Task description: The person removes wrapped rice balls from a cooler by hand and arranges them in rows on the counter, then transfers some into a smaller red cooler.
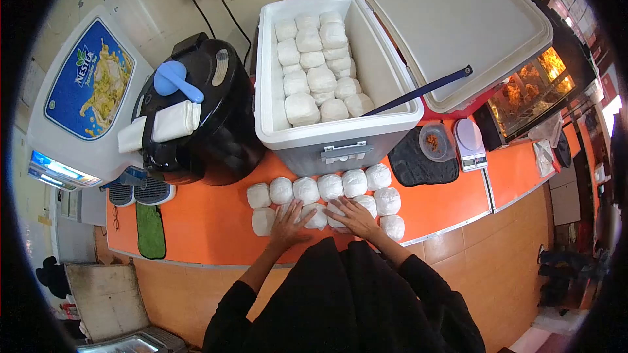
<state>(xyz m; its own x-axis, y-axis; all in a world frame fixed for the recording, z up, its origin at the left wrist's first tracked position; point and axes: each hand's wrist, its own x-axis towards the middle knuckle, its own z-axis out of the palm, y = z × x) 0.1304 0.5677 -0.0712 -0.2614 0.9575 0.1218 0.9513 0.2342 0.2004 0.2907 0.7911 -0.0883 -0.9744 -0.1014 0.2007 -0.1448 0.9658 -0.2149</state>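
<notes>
The fingers of the left hand are standing apart from each other, and they are resting on the white bundles of the front row. The fingers of the right hand are also lying widely spread, over bundles a little further to the right in the same row. I cannot tell if either hand is pressing. Behind the fingertips, a back row of six bundles is running side by side, and one more bundle is sitting alone in front, at the right end. All of these are lying on the orange table.

Just behind them, a cool box is standing without its cover, and it is holding many similar bundles inside. A dark blue bar is sticking out over its right rim. To the left, a black pot is carrying a blue ladle and a folded white cloth. To the right, a bowl with brown crumbs is sitting partly on a black cloth, beside a scale.
</notes>
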